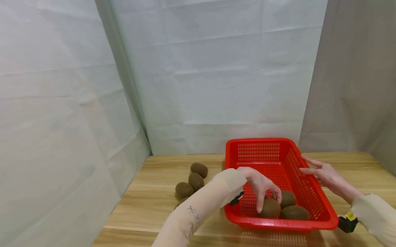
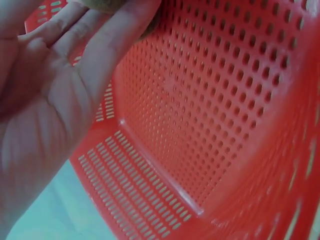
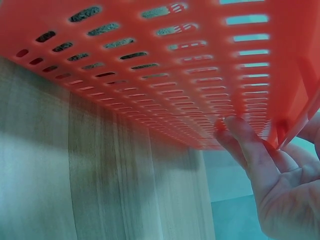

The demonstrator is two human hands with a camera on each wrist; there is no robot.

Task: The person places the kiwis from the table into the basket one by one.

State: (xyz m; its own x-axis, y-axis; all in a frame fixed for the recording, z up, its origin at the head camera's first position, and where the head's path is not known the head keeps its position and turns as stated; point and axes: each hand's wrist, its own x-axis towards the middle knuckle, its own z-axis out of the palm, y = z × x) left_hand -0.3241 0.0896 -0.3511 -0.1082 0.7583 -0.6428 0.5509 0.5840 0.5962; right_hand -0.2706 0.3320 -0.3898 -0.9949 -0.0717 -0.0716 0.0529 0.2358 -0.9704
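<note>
My left hand [image 1: 261, 185] reaches down into a red plastic basket [image 1: 233, 214], its fingers and thumb around a brown kiwi [image 1: 270, 209] near the basket's front. Two more kiwis, one behind [image 1: 288, 199] and one in front [image 1: 295, 213], lie just right of it. In the left wrist view the palm hides most of the held kiwi [image 2: 105, 5]. On the basket's right side, my right hand [image 1: 324, 175] holds the rim, with fingers [image 3: 252, 150] against the outer slotted wall below the lip.
Several loose kiwis [image 1: 196, 181] lie on the wooden table [image 1: 145, 203] left of the basket, partly hidden by the left forearm. White cloth [image 1: 222, 82] hangs behind the table, with more cloth on both sides.
</note>
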